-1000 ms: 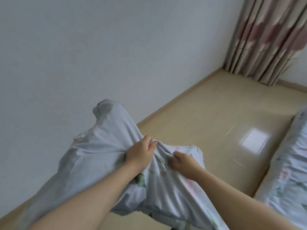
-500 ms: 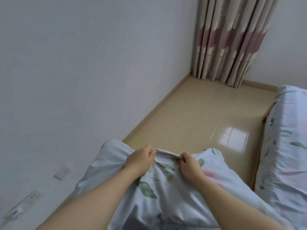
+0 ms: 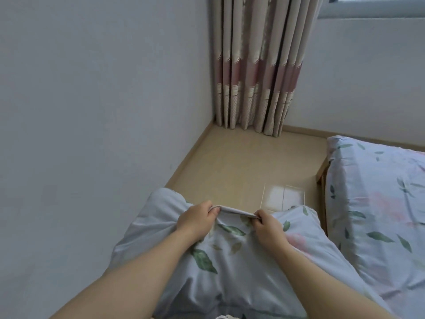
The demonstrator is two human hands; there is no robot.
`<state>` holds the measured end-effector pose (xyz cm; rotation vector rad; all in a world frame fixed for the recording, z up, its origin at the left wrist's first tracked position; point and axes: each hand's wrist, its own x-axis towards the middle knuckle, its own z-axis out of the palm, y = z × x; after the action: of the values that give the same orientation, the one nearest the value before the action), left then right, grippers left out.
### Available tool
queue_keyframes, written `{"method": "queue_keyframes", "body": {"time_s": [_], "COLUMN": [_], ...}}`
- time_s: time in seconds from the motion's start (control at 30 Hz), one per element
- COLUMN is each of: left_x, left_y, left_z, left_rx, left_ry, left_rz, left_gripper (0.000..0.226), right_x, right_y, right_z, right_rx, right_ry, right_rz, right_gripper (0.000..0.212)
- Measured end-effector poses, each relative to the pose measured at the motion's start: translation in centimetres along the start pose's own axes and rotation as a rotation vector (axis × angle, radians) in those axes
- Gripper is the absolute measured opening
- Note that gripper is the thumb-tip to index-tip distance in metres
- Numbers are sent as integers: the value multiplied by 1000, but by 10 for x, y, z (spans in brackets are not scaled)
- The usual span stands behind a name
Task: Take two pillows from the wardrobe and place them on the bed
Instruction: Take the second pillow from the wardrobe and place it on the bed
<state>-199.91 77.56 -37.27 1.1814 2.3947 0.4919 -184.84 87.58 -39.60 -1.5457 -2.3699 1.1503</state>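
I hold a pale blue pillow (image 3: 230,268) printed with green leaves and pink blooms in front of me, above the floor. My left hand (image 3: 197,218) grips a bunched fold of its upper edge. My right hand (image 3: 268,225) pinches the same edge a short way to the right, and the fabric is stretched taut between them. The bed (image 3: 379,203), covered in a matching leaf-print sheet, lies at the right, its near edge beside the pillow. Only one pillow can be made out; the wardrobe is out of view.
A plain grey-white wall (image 3: 92,111) runs along the left. Beige and pink curtains (image 3: 255,65) hang in the far corner under a window edge (image 3: 372,8). Glossy beige floor (image 3: 241,166) stretches between the wall and the bed's wooden frame (image 3: 320,173).
The view has swung right and up: the curtains moved toward the centre and much more of the bed shows. Both hands kept their hold on the pillow's edge and drew slightly apart.
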Motion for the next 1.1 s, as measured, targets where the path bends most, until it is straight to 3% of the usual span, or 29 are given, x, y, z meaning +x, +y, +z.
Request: {"method": "queue_keyframes", "body": {"time_s": [0.37,0.7,1.1], "left_x": [213,385,585], "left_y": [60,128,187], "left_z": [-37,-20,-24], "left_rx": [-19,-19,-84], "left_ry": [-74,-102,-154], "left_rz": [103,85,79], "left_gripper": [41,40,37], "right_x": [185,357,547], "right_y": [-35,-17,-24], "right_z": [-72,-141,-212], "right_rx": [116,96,61], "right_ry": [102,107,82], "right_rz": [80,124,120], "right_gripper": [11,29,11]}}
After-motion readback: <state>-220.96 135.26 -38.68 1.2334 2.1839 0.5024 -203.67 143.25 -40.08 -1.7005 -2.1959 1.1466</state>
